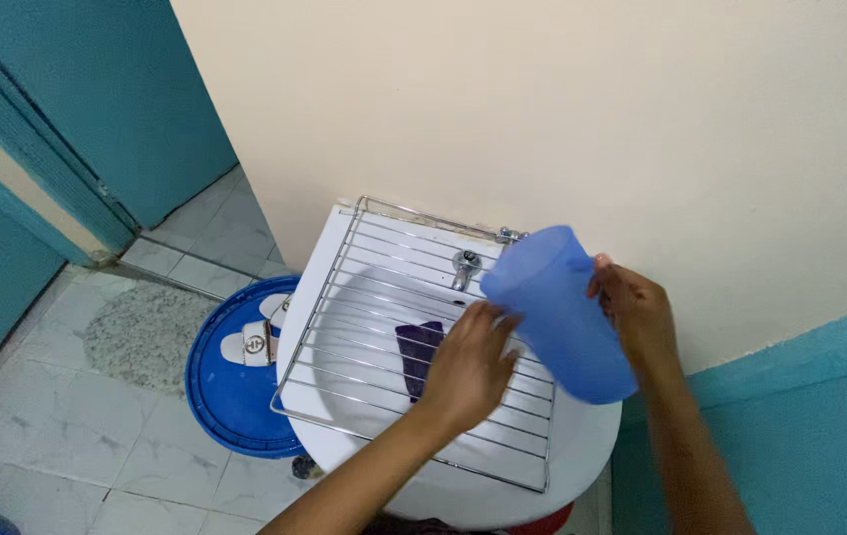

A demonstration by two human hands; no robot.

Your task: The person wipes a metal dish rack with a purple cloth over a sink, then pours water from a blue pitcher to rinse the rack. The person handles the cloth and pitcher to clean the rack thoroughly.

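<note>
- Holding a blue plastic cup [564, 315] above a white sink [582, 446], both hands meet on it at once.
- The cup is tilted, its rim toward the upper left and its base toward the lower right, and it hangs over the right part of a wire rack [364, 327] that lies across the sink.
- The right hand [636, 315] is on the cup's right side; its fingers [604, 277] curl around the wall near the rim, closed on the cup.
- The left hand [468, 369] comes in from the lower left; its fingers [498, 319] touch the cup's left wall, and they look bent against it, though how firmly they grip I cannot tell.
- The cup looks light and thin-walled, fairly stiff yet likely to flex if squeezed; it is smooth, so probably slippery when wet. Whether anything is inside is not visible.
- A safe hold would seem to be around the mid-wall, or with one hand under the base.
- Under the rack a dark purple cloth [418, 357] lies in the basin, just left of the left hand; a metal tap [464, 267] sits at the back, close to the cup's rim.
- A blue round lid [220, 396] lies on the tiled floor [57, 426], left of the sink.
</note>
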